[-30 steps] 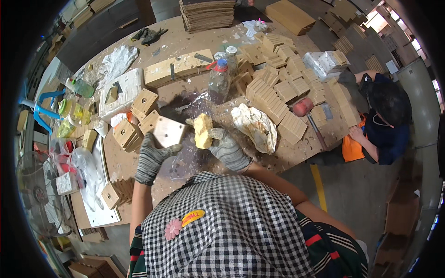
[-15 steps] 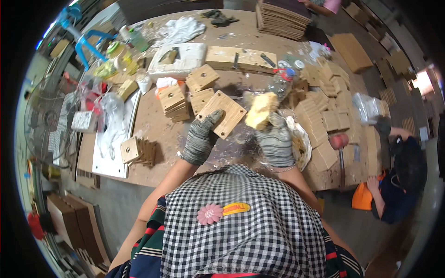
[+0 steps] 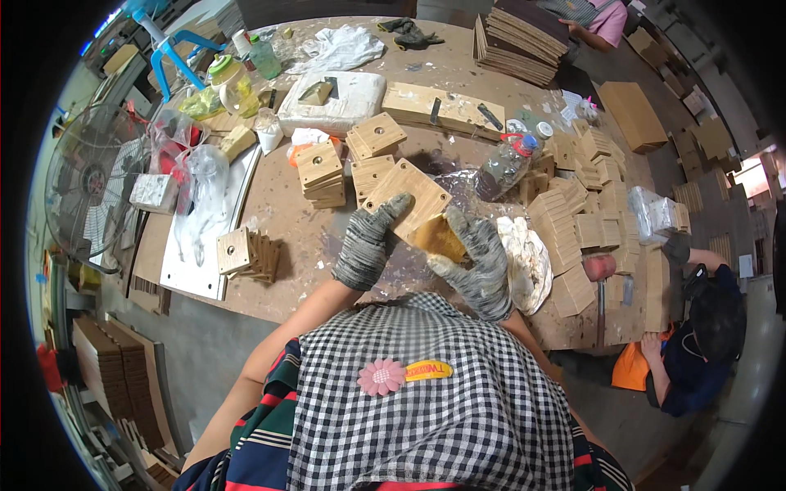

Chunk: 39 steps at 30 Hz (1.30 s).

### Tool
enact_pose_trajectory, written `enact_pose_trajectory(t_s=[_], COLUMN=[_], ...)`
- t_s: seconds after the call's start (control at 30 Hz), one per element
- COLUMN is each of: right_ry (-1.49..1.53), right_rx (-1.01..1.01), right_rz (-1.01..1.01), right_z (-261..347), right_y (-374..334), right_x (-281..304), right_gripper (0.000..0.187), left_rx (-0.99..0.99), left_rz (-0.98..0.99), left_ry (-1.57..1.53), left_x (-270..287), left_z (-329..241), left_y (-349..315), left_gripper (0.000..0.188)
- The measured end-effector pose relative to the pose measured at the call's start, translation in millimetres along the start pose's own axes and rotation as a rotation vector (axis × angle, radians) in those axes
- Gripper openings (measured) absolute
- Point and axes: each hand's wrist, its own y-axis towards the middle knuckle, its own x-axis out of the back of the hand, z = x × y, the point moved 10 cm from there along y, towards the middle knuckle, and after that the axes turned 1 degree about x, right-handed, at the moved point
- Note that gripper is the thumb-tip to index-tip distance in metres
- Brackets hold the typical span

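Note:
My left hand [image 3: 370, 241], in a grey striped work glove, is closed on a square wooden block [image 3: 407, 199] with small holes near its corners, thumb on the top face. My gloved right hand [image 3: 477, 263] grips a yellow sponge [image 3: 439, 238] between thumb and fingers, pressed against the block's near right edge. Just beyond lie stacks of similar wooden blocks [image 3: 319, 166], and one more leaning stack [image 3: 235, 250] stands at the left. Beside my right hand is a crumpled, stained white cloth or bag [image 3: 526, 266].
A clear bottle [image 3: 505, 168] stands behind my right hand, with many wooden pieces [image 3: 557, 225] piled right of it. A red-headed mallet [image 3: 600, 268] lies near the right edge. Farther back are a long wooden board [image 3: 442, 109] and a white wrapped block [image 3: 332, 102]. Two co-workers are nearby.
My right hand has brought the sponge left and down onto the edge of the block. The block stays in my left hand. The whole view has shifted slightly.

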Motion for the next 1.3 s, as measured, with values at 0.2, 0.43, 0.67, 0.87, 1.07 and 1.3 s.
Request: enact_pose_trajectory(t_s=[0.2, 0.43, 0.67, 0.87, 1.07, 1.3], right_ry=[0.167, 0.114, 1.114, 1.405, 0.344, -0.193], right_rx=[-0.196, -0.138, -0.579, -0.521, -0.129, -0.144], right_rz=[-0.230, -0.044, -0.114, -0.153, -0.101, 0.149], right_z=[-30.5, -10.2, -54.5, -36.7, 6.9, 7.4], right_y=[8.0, -7.1, -19.5, -20.2, -10.5, -7.9], right_x=[26.4, 0.7, -18.6, -9.8, 18.9, 3.5], right_gripper=[0.060, 0.057, 0.046, 0.055, 0.053, 0.046], left_rx=[0.033, 0.050, 0.095, 0.070, 0.096, 0.038], left_rz=[0.023, 0.001, -0.043, -0.070, -0.015, -0.093], left_ry=[0.003, -0.069, -0.132, -0.190, -0.126, -0.054], left_x=[5.9, 10.8, 13.1, 13.3, 2.5, 29.5], left_z=[5.5, 15.3, 16.3, 13.7, 19.2, 15.4], left_y=[-3.7, -2.2, -1.1, -5.6, -6.0, -6.4], left_gripper=[0.042, 0.032, 0.034, 0.046, 0.040, 0.037])
